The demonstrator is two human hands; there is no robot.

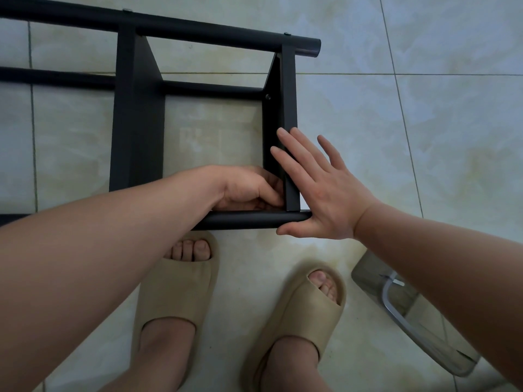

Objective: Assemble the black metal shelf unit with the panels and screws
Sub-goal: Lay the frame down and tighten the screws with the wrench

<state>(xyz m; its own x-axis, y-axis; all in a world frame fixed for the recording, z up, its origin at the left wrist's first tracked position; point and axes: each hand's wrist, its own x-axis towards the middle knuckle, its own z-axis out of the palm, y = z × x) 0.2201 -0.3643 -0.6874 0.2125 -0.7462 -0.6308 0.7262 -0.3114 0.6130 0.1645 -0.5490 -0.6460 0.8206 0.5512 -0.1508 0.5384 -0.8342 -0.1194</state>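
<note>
While the shelf unit (138,108) lies on its side on the tiled floor (424,108), two panels stand on edge between its black tubes. The left panel (135,142) and the right panel (288,94) both run from the far tube (198,31) toward the near tube (249,219). Screw heads show on the far tube above each panel, one of them at (286,33). Another screw (268,96) sits on the inner face of the right panel.

The left hand (249,188) is inside the corner where the right panel meets the near tube. Its fingers are curled against the panel's inner face. Whether they grasp anything cannot be told, because the fingertips are hidden.

The right hand (319,190) is released and flat. Its straight fingers press on the outer face of the right panel. Its thumb lies beside the end of the near tube.

Two beige slippers (178,284) stand on the floor just on the person's side of the near tube. A clear bag (368,273) with a bent metal tool (396,306) lies on the floor to the right of the slippers.
</note>
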